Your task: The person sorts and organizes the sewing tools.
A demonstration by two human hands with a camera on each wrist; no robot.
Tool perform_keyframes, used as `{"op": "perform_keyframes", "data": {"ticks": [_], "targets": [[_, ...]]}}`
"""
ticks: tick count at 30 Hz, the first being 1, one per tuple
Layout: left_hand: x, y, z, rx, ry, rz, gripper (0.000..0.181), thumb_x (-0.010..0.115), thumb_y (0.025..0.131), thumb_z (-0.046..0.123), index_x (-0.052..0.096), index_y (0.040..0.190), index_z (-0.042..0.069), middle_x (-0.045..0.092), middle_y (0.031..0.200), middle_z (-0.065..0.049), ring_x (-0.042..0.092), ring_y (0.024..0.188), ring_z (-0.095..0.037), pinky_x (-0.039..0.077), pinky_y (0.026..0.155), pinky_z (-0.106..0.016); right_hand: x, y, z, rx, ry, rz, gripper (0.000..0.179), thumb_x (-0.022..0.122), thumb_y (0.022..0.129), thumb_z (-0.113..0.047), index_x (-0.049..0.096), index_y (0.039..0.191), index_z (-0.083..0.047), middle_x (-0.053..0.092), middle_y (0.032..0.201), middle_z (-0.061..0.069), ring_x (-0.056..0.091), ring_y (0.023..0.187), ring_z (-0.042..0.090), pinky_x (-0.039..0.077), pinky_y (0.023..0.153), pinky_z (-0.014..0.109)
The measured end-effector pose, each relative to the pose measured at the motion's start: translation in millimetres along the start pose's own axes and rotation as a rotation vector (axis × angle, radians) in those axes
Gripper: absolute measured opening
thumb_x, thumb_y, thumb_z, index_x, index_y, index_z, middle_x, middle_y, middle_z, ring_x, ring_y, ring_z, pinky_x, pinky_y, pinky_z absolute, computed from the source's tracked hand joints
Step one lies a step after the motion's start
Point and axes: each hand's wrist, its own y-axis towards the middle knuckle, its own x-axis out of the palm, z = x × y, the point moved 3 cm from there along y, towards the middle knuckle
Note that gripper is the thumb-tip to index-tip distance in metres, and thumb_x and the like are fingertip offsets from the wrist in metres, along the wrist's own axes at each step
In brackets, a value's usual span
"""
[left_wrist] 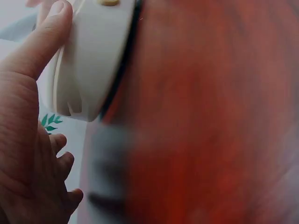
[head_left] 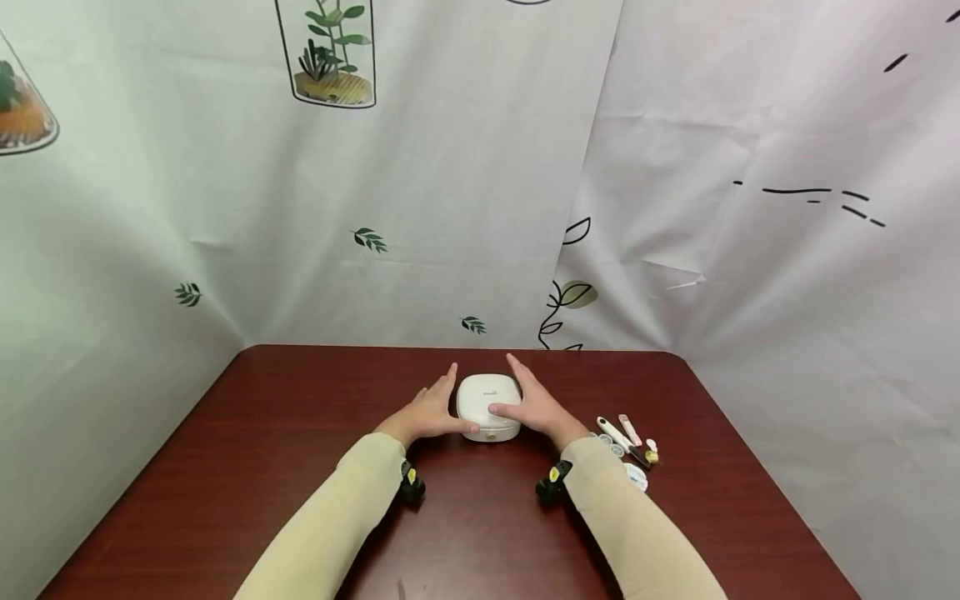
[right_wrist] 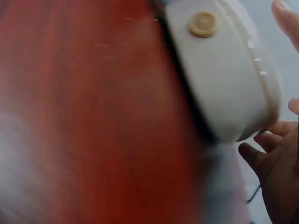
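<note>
A white rounded box [head_left: 483, 406] with small lettering on its lid stands toward the far side of the table. A round gold button [right_wrist: 203, 24] shows on its front wall. My left hand [head_left: 432, 411] is at the box's left side, fingers spread and thumb reaching along its front edge. On the other side is my right hand [head_left: 540, 408], its fingers extended past the box and its thumb over the lid's front right part. In the left wrist view the thumb [left_wrist: 44, 42] overlaps the lid edge, while the other fingers stand apart from the wall.
On the dark red wooden table [head_left: 225, 483], several small things lie right of the right forearm: a white-handled tool [head_left: 615, 433], a small pinkish-white strip [head_left: 630, 429], round discs and a white oval piece [head_left: 636, 477]. A printed white cloth [head_left: 450, 208] hangs behind the table.
</note>
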Motion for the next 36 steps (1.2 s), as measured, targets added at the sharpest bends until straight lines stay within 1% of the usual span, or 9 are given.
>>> {"op": "perform_keyframes", "data": {"ticks": [3, 6, 10, 14, 17, 21, 26, 29, 36], "targets": [[6.4, -1.8, -2.4, -0.014, -0.027, -0.002, 0.131, 0.077, 0.077, 0.065, -0.003, 0.163, 0.008, 0.013, 0.167, -0.018, 0.016, 0.154, -0.032, 0.008, 0.122, -0.058, 11.4, -3.0, 6.4, -0.004, 0.026, 0.006, 0.113, 0.084, 0.080, -0.045, 0.014, 0.164, -0.018, 0.016, 0.168, 0.010, 0.023, 0.151, 0.032, 0.027, 0.117, 0.059], [10.3, -2.7, -3.6, -0.013, -0.036, 0.008, 0.131, 0.076, 0.076, 0.067, -0.002, 0.163, 0.007, 0.013, 0.168, -0.017, 0.015, 0.154, -0.031, 0.003, 0.123, -0.057, 19.9, -5.0, 10.4, -0.017, 0.043, 0.024, 0.118, 0.087, 0.075, -0.046, 0.015, 0.164, -0.017, 0.018, 0.167, 0.012, 0.030, 0.147, 0.034, 0.030, 0.115, 0.059], [15.4, -1.0, -4.8, 0.000, -0.043, 0.033, 0.131, 0.074, 0.075, 0.072, 0.002, 0.163, 0.006, 0.013, 0.168, -0.015, 0.016, 0.154, -0.031, -0.001, 0.122, -0.058, 24.5, -6.7, 13.4, -0.039, 0.064, 0.062, 0.124, 0.092, 0.069, -0.047, 0.018, 0.163, -0.013, 0.024, 0.163, 0.017, 0.037, 0.141, 0.036, 0.035, 0.112, 0.059], [18.8, -2.2, -5.2, 0.007, -0.053, 0.065, 0.131, 0.072, 0.073, 0.077, 0.007, 0.163, 0.008, 0.016, 0.168, -0.015, 0.017, 0.154, -0.033, -0.003, 0.122, -0.058, 26.1, -7.6, 13.8, -0.047, 0.057, 0.107, 0.122, 0.093, 0.066, -0.046, 0.024, 0.161, -0.011, 0.030, 0.160, 0.018, 0.042, 0.137, 0.036, 0.037, 0.109, 0.059], [22.4, -4.3, -5.7, 0.016, -0.014, 0.101, 0.131, 0.072, 0.072, 0.078, 0.008, 0.163, 0.008, 0.020, 0.167, -0.015, 0.022, 0.153, -0.031, -0.002, 0.122, -0.057, 27.0, -7.6, 14.0, -0.052, 0.041, 0.135, 0.119, 0.094, 0.065, -0.045, 0.029, 0.159, -0.010, 0.035, 0.157, 0.017, 0.046, 0.134, 0.036, 0.040, 0.107, 0.058], [29.2, -6.5, -6.7, 0.036, 0.037, 0.148, 0.132, 0.076, 0.072, 0.074, 0.010, 0.162, 0.004, 0.023, 0.166, -0.016, 0.028, 0.150, -0.031, 0.003, 0.122, -0.057, 28.8, -9.4, 14.1, -0.039, 0.029, 0.144, 0.117, 0.094, 0.064, -0.045, 0.033, 0.157, -0.009, 0.039, 0.155, 0.015, 0.050, 0.129, 0.034, 0.042, 0.105, 0.056], [30.9, -8.4, -4.4, 0.039, 0.035, 0.184, 0.130, 0.082, 0.071, 0.066, 0.015, 0.161, 0.000, 0.027, 0.164, -0.016, 0.033, 0.148, -0.031, 0.009, 0.121, -0.060, 29.6, -10.8, 11.9, -0.020, 0.022, 0.148, 0.116, 0.093, 0.063, -0.048, 0.036, 0.156, -0.010, 0.043, 0.152, 0.013, 0.051, 0.128, 0.032, 0.042, 0.105, 0.055], [31.5, -7.6, -3.7, 0.020, 0.032, 0.185, 0.130, 0.083, 0.071, 0.064, 0.014, 0.161, 0.002, 0.026, 0.165, -0.015, 0.033, 0.149, -0.029, 0.008, 0.122, -0.059, 28.5, -10.3, 10.5, -0.017, 0.011, 0.153, 0.115, 0.093, 0.063, -0.048, 0.037, 0.156, -0.011, 0.044, 0.151, 0.012, 0.051, 0.126, 0.031, 0.043, 0.105, 0.054], [33.0, -7.9, -1.1, 0.008, 0.006, 0.182, 0.132, 0.085, 0.069, 0.064, 0.013, 0.162, 0.003, 0.026, 0.164, -0.016, 0.033, 0.148, -0.030, 0.006, 0.122, -0.058, 28.1, -9.3, 10.9, -0.012, 0.005, 0.163, 0.114, 0.093, 0.063, -0.050, 0.038, 0.155, -0.010, 0.046, 0.150, 0.011, 0.053, 0.122, 0.030, 0.045, 0.101, 0.053]]}}
